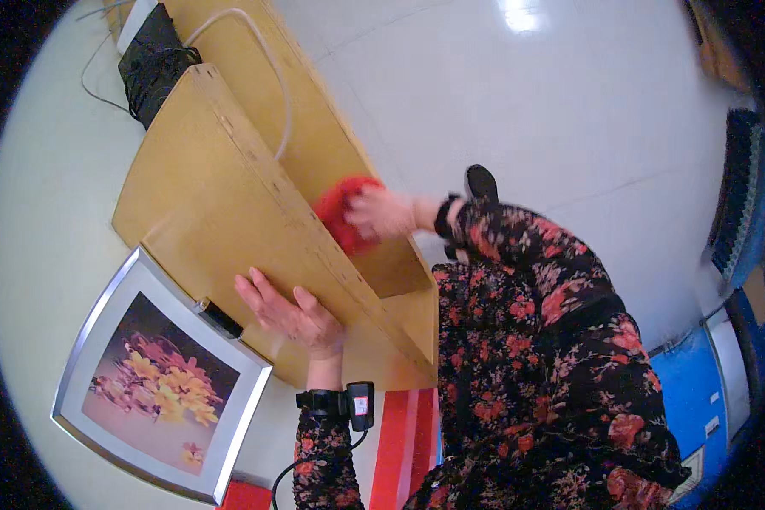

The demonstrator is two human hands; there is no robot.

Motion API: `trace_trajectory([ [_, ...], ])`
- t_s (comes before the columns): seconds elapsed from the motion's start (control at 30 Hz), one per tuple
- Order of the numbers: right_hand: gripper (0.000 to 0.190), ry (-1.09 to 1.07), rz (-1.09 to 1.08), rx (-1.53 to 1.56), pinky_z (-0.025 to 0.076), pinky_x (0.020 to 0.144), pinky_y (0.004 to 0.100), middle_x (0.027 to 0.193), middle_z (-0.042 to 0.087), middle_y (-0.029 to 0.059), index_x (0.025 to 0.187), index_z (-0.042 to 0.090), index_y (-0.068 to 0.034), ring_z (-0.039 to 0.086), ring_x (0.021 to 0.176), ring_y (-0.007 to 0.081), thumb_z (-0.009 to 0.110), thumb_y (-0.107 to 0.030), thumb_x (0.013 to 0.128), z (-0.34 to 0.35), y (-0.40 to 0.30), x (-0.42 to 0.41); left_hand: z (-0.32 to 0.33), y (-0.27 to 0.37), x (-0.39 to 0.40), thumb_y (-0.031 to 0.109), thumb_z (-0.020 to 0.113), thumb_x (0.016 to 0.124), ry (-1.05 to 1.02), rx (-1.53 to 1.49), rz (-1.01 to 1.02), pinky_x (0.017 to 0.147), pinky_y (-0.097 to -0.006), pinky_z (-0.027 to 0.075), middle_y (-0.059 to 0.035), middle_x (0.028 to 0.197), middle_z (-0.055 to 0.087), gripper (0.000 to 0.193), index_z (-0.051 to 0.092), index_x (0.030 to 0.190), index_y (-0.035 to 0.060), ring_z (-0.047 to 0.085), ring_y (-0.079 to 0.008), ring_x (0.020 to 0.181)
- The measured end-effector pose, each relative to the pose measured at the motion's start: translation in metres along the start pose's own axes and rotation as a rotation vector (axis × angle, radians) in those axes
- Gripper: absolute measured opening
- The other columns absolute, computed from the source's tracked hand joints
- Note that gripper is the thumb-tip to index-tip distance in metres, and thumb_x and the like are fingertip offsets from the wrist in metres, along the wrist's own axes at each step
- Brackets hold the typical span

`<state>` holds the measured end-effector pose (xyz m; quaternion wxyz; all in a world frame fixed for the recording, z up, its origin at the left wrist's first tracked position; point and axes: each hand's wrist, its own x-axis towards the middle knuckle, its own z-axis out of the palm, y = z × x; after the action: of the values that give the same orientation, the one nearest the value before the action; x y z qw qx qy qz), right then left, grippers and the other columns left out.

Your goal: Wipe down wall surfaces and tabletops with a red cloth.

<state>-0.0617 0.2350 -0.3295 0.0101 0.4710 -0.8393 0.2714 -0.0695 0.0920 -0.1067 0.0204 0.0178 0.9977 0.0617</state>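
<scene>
My right hand [382, 213] is on a bunched red cloth [350, 236], over the lower board of a light wooden shelf unit [338, 159]; hand and cloth are motion-blurred. My left hand [293, 319] rests with its fingers apart on the unit's upper wooden board [229, 210], holding nothing. A black strap with a small black device and a cable is on the left wrist. Near the left fingers, at the board's edge, lies a small dark object [220, 319], beside a silver-framed flower picture [159, 389].
A black bundle with cords [156, 67] lies at the unit's far end, and a pale cable [274, 64] loops across the lower board. A black shoe [482, 183] shows on the glossy floor [548, 108]. Red stripes [392, 446] are below the unit; blue surfaces stand at right.
</scene>
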Motion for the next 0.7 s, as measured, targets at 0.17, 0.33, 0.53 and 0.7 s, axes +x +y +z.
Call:
trace_trajectory([
  [0.17, 0.034, 0.177, 0.562, -0.098, 0.040, 0.083, 0.0464, 0.126, 0.045, 0.0076, 0.107, 0.058, -0.022, 0.043, 0.113, 0.0309, 0.057, -0.021, 0.073, -0.055, 0.081, 0.029, -0.001, 0.009, -0.003, 0.045, 0.032, 0.093, -0.027, 0.027, -0.020, 0.107, -0.0479, 0.016, -0.0200, 0.147, 0.022, 0.063, 0.030, 0.139, 0.0017, 0.021, -0.0343, 0.136],
  [0.33, 0.050, 0.361, 0.943, 0.203, 0.042, 0.086, 0.0517, 0.138, 0.035, 0.0117, 0.118, 0.055, -0.020, 0.037, 0.119, 0.0393, 0.060, -0.011, 0.069, -0.016, -0.008, 0.012, -0.003, 0.007, 0.001, 0.044, 0.032, 0.093, 0.003, 0.015, 0.018, 0.108, -0.0480, 0.016, -0.0197, 0.147, 0.021, 0.061, 0.030, 0.140, 0.0040, 0.020, -0.0341, 0.136],
  [0.53, 0.046, 0.022, 0.782, 0.425, 0.043, 0.088, 0.0516, 0.138, 0.035, 0.0105, 0.116, 0.056, -0.021, 0.036, 0.121, 0.0399, 0.060, -0.012, 0.071, -0.006, -0.164, -0.093, -0.009, 0.008, 0.002, 0.041, 0.034, 0.092, 0.000, 0.056, -0.015, 0.108, -0.0487, 0.017, -0.0194, 0.146, 0.022, 0.059, 0.031, 0.139, 0.0056, 0.020, -0.0347, 0.136],
  [0.7, 0.038, -0.454, 0.587, 0.736, 0.046, 0.085, 0.0481, 0.124, 0.045, 0.0109, 0.114, 0.056, -0.022, 0.047, 0.109, 0.0361, 0.055, -0.015, 0.077, -0.042, -0.125, -0.098, -0.003, 0.007, 0.001, 0.040, 0.035, 0.092, 0.008, 0.055, 0.007, 0.107, -0.0500, 0.018, -0.0191, 0.146, 0.023, 0.059, 0.032, 0.139, 0.0053, 0.021, -0.0351, 0.135],
])
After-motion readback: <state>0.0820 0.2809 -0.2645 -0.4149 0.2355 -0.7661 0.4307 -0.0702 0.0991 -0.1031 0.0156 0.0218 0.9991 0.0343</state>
